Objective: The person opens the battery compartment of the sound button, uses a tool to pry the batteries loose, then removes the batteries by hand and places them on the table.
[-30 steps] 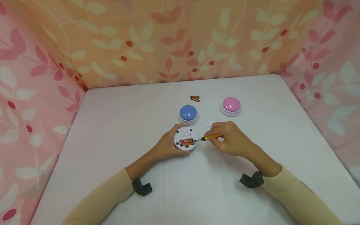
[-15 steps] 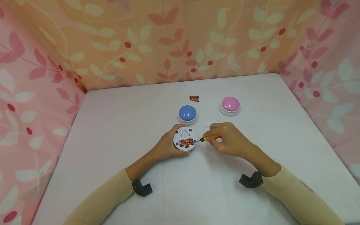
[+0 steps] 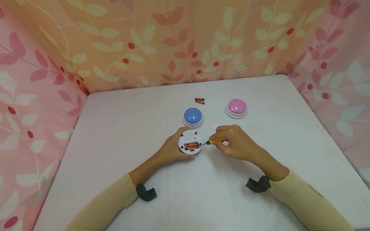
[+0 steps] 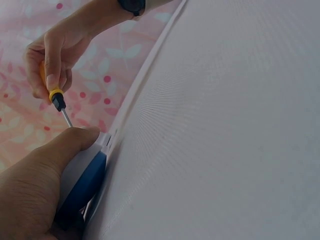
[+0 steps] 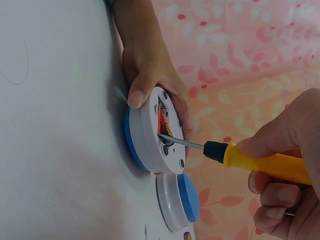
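Observation:
My left hand (image 3: pixel 172 148) grips a round white button device (image 3: pixel 189 136) by its rim, underside up and blue dome down against the table. Two red-and-black batteries (image 3: pixel 191 146) lie in its uncovered compartment, seen also in the right wrist view. Between thumb and fingers, my right hand (image 3: pixel 237 142) holds a yellow-handled screwdriver (image 5: pixel 270 165). The metal tip reaches into the compartment at one end of the batteries (image 5: pixel 164 122). In the left wrist view, the left thumb (image 4: pixel 75 142) lies along the device's edge and hides the compartment.
Just behind the device stands a blue-domed button (image 3: pixel 192 116), with a pink-domed one (image 3: pixel 237 107) to the right. Two loose batteries (image 3: pixel 199 100) lie farther back. A small white piece, probably the battery cover (image 3: pixel 215 126), sits partly behind the right hand. Floral curtains (image 3: pixel 185 41) surround the white table.
Both hands keep their hold, and the screwdriver tip stays at the end of the batteries. Only a slight shift of the whole view shows.

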{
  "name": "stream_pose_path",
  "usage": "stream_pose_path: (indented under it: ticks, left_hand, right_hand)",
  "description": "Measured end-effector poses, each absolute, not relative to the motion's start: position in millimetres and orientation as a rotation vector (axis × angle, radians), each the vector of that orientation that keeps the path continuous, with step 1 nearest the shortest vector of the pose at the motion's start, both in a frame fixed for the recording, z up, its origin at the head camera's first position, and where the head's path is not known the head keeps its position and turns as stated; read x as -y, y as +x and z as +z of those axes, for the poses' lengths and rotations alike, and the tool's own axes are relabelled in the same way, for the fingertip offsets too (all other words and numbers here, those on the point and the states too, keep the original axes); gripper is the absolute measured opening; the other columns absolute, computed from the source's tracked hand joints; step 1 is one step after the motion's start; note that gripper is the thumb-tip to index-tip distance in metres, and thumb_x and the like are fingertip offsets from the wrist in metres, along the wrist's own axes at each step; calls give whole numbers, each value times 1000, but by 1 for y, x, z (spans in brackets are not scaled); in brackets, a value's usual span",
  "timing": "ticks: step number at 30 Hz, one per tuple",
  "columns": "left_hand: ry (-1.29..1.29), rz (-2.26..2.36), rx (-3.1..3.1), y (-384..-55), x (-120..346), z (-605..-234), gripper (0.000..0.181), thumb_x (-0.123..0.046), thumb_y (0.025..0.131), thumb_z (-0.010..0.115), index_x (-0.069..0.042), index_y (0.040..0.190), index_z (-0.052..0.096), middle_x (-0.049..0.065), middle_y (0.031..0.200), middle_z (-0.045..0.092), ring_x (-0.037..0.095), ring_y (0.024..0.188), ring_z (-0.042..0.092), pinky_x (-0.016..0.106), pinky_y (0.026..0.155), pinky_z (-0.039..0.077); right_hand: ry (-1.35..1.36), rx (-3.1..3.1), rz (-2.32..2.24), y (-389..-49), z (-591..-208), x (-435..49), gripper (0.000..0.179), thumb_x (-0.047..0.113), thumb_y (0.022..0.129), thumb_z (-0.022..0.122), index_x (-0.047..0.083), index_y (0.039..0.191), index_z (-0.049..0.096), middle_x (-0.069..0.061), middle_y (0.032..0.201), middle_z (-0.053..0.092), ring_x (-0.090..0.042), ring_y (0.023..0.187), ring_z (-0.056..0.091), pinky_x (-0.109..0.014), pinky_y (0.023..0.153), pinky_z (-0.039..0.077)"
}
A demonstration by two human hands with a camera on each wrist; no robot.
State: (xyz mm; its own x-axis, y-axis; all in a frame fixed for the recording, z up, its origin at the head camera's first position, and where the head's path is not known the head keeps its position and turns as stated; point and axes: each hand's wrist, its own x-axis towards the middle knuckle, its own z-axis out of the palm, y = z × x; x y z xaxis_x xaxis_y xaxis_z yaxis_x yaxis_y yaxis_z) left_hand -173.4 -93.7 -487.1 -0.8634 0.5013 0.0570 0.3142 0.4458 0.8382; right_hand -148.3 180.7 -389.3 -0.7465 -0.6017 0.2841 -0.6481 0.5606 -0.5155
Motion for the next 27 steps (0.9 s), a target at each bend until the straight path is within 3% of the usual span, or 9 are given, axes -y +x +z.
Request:
stream_pose_path:
  ticks: [27]
  left_hand:
    - [719, 1391, -2489, -175, 94, -488, 104, -34, 66, 97, -26, 151, 36, -9, 126, 57, 13, 109, 58, 36, 89, 54]
  right_hand:
    - [1102, 2708, 945, -147, -387, -180, 15, 5, 85, 76, 10, 97, 82, 7, 83, 71, -5, 73, 62, -24, 63, 54]
